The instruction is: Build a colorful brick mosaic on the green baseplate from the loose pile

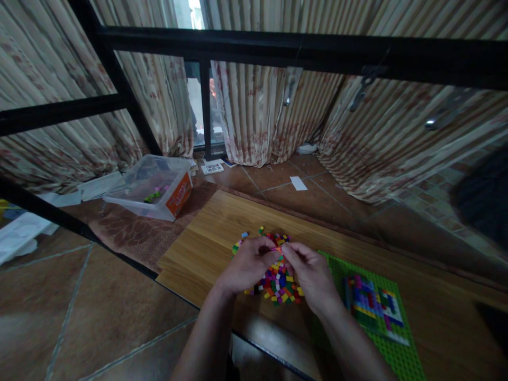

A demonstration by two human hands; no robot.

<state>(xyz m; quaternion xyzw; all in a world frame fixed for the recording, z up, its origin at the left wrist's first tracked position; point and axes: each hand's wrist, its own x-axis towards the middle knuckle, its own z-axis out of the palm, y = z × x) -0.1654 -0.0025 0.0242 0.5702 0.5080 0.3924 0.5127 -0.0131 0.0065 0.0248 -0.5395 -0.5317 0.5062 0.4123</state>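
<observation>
Head view. I have the left hand (250, 267) and the right hand (311, 270) meeting over the counter (202, 230), each closed in a fingertip pinch on a small pink-and-orange piece (278, 249); whether it is one brick or two joined, I cannot tell at this size. To handle it well, I judge that the pinch should be light and near the edges, the parts squared before any pressing, and the wrists steady; so small a part could easily spring loose and be lost among the others. The piece lies between the two hands, touching the fingertips of both. The heap of loose bricks (278, 288) lies on the counter beneath the hands and toward me, partly hidden by them. The green baseplate (402, 357), bearing a multicoloured brick panel (369, 301), lies to the right of the right hand, partly covered by the forearm.
</observation>
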